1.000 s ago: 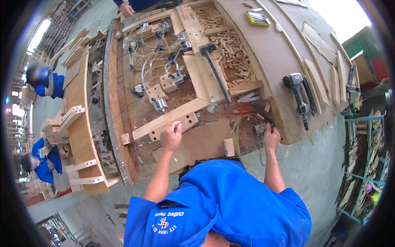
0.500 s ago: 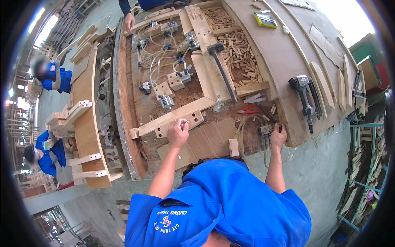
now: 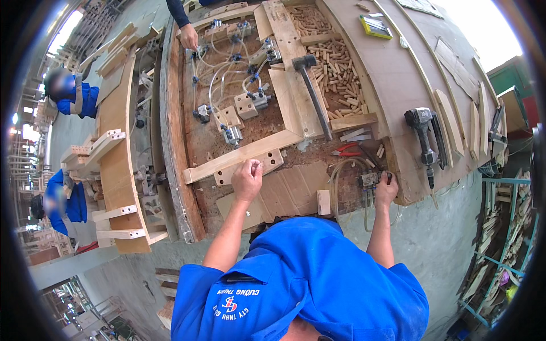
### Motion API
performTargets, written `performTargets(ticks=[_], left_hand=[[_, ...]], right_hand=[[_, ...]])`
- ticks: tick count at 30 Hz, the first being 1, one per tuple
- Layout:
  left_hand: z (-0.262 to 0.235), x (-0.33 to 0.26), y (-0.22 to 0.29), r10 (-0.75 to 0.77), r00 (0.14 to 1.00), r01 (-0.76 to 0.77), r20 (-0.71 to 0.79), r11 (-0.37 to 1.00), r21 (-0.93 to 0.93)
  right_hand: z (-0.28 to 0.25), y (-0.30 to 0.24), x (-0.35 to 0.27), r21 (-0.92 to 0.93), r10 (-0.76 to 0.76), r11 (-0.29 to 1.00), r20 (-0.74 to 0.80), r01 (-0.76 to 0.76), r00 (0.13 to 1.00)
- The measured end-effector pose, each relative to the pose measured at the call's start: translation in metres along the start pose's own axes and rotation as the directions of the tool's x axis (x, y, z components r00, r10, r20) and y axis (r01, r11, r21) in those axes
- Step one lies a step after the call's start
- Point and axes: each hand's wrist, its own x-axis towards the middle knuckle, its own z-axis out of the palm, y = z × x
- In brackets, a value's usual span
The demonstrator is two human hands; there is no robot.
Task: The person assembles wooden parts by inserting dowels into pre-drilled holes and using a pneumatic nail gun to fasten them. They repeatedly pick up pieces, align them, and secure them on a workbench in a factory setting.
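Raw matt wooden block (image 3: 248, 166)

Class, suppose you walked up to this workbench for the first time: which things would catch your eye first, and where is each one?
First, the person's left hand resting on a drilled wooden block at the bench's near edge, while the right hand grips a small valve with hoses to the right. Behind them a long-handled mallet lies beside a heap of wooden dowels, and a nail gun lies at the right edge.
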Motion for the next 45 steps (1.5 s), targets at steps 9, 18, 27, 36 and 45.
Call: performTargets(ticks=[9, 18, 27, 36, 45], left_hand=[[-0.004, 0.002, 0.0, -0.032, 0.999, 0.033, 0.037, 0.999, -0.013], [-0.052, 0.057, -0.036, -0.149, 0.982, 0.117, -0.114, 0.962, -0.247], [-0.087, 0.199, -0.107, -0.287, 0.922, 0.337, -0.259, 0.924, 0.178], [-0.071, 0.213, -0.128, -0.128, 0.954, 0.191, -0.272, 0.957, 0.22], [-0.068, 0.212, -0.134, -0.129, 0.953, 0.185, -0.275, 0.965, 0.188]], right_hand=[[0.0, -0.003, -0.002, 0.085, 0.054, 0.995, 0.055, -0.059, 0.997], [-0.004, -0.003, -0.004, -0.09, -0.07, 0.993, 0.037, 0.073, 0.997], [0.0, -0.005, -0.001, -0.043, 0.101, 0.994, 0.05, -0.099, 0.994], [-0.002, -0.013, -0.009, -0.109, 0.072, 0.992, 0.057, -0.065, 0.996], [-0.004, -0.018, -0.009, -0.205, -0.068, 0.976, 0.011, 0.069, 0.998]])
